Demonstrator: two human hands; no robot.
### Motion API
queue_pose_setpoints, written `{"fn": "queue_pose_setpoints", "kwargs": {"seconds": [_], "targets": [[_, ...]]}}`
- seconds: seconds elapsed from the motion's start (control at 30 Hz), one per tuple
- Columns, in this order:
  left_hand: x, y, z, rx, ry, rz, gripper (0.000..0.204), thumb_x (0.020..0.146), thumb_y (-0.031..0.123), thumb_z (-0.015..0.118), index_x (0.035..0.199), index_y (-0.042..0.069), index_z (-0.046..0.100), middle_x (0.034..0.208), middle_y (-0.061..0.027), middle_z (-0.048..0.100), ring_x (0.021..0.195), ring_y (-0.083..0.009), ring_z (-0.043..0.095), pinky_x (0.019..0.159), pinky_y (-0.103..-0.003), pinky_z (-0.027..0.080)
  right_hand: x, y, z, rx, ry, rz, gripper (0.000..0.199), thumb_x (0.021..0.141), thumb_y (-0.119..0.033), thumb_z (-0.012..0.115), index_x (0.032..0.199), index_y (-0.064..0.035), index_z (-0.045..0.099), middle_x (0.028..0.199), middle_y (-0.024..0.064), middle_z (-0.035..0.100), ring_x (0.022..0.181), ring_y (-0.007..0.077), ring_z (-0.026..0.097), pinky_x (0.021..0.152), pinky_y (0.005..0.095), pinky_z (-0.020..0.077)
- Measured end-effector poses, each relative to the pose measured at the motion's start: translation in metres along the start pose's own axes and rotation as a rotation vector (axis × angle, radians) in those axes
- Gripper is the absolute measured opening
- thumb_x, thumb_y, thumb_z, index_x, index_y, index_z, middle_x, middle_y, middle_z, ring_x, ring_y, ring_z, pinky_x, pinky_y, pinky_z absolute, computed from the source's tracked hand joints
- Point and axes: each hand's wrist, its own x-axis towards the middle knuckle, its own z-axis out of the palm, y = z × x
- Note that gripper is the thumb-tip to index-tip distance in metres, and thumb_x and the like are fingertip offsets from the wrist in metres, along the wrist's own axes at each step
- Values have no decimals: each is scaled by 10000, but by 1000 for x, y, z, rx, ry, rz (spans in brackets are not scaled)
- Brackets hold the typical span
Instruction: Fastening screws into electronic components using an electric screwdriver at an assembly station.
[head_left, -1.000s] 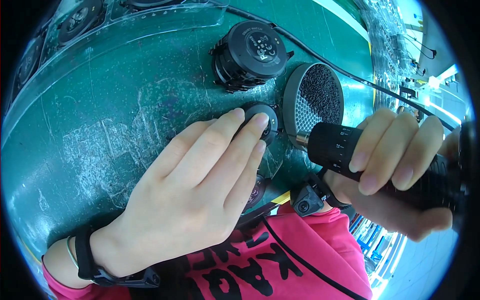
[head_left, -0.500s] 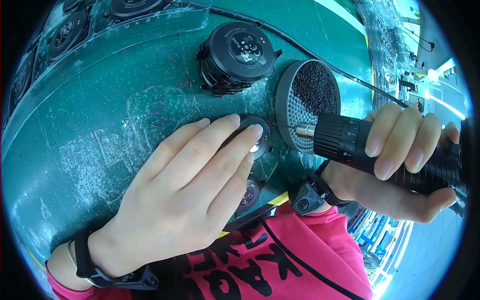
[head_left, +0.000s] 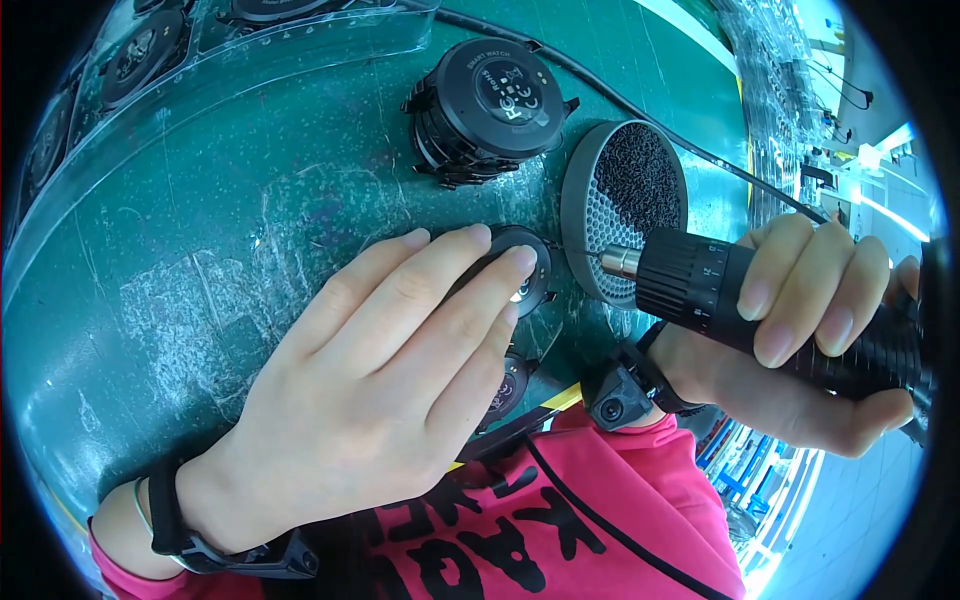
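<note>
My left hand (head_left: 385,370) lies over a round black smartwatch body (head_left: 536,280), its fingertips pressing on the back cover and holding it against the table. The thumb is hidden. In my right hand (head_left: 815,290) is a black electric screwdriver (head_left: 690,275), gripped round its barrel and held nearly level. Its thin bit points left, with the tip at the watch's edge by the lugs. Beyond the bit is a grey round dish (head_left: 577,215) with a perforated floor, partly covered by a heap of tiny black screws (head_left: 640,180).
Behind my left hand stands a stack of black smartwatch bodies (head_left: 500,105). Another watch body (head_left: 508,392) lies near the table edge, partly hidden by my fingers. A clear plastic tray (head_left: 300,60) with watches sits at the far left. A black cable (head_left: 620,105) crosses the green table's back.
The stack, dish and watch appear slightly further right in the picture, along with both hands. My left fingers stay on the watch and the bit stays at its edge.
</note>
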Motion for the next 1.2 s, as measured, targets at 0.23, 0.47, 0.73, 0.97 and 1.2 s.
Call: {"fn": "queue_pose_setpoints", "kwargs": {"seconds": [0.23,0.47,0.73,0.97,1.2], "targets": [[0,1,1,-7,18,-5,412,631,80,704,1018,-59,675,1275,-182,623,1184,-367,574,955,-495,489,1,8,-25,107,-179,-23,530,893,-490,606,1174,-47,527,838,81,600,640,151,620,603,313,506],[-2,1,6,7,76,4,403,634,62,708,1017,-58,674,1276,-180,623,1176,-360,575,950,-484,496,20,2,-68,235,-521,125,378,911,-352,625,1079,-19,567,846,161,636,699,224,648,694,368,528],[-4,2,6,15,72,10,408,636,55,705,1023,-67,671,1275,-177,622,1169,-348,576,942,-463,507,56,28,-47,372,-917,278,216,932,-195,648,969,14,612,856,252,677,767,307,681,797,431,554],[-6,5,2,33,65,4,406,634,59,704,1017,-70,671,1283,-176,617,1165,-345,576,944,-460,506,34,29,-5,336,-619,141,336,933,-319,604,1027,2,573,827,193,632,693,263,638,710,395,518],[-2,5,-3,75,11,22,340,684,47,690,1003,-68,668,1279,-175,613,1175,-344,569,942,-446,503,-2,26,17,221,105,-170,624,926,-606,517,1175,-35,485,770,49,537,533,150,549,513,304,442]]}}
